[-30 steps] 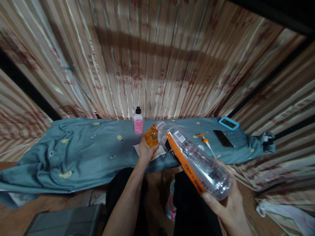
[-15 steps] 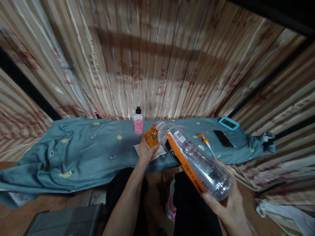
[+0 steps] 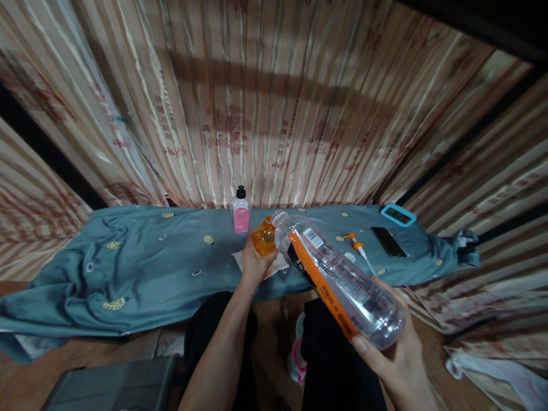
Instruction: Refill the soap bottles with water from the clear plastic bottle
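My left hand (image 3: 256,262) is wrapped round a small orange translucent bottle (image 3: 264,237), its top tipped up to the right. Against that top lies the mouth of a large clear plastic bottle (image 3: 338,279) with an orange and black label. My right hand (image 3: 396,348) grips the big bottle near its base, which is nearer to me; the bottle leans with its neck toward the orange one. Whether liquid passes between them I cannot tell. Beneath my left hand a white cloth or tissue (image 3: 280,264) lies on the covered surface.
A pump head (image 3: 358,246) with an orange top, a black phone (image 3: 389,242) and a blue-framed digital clock (image 3: 398,215) lie at right on the blue-grey cloth (image 3: 149,268). A pink-labelled bottle (image 3: 241,214) stands at the back. Curtains (image 3: 257,103) hang behind; a grey box (image 3: 115,382) sits lower left.
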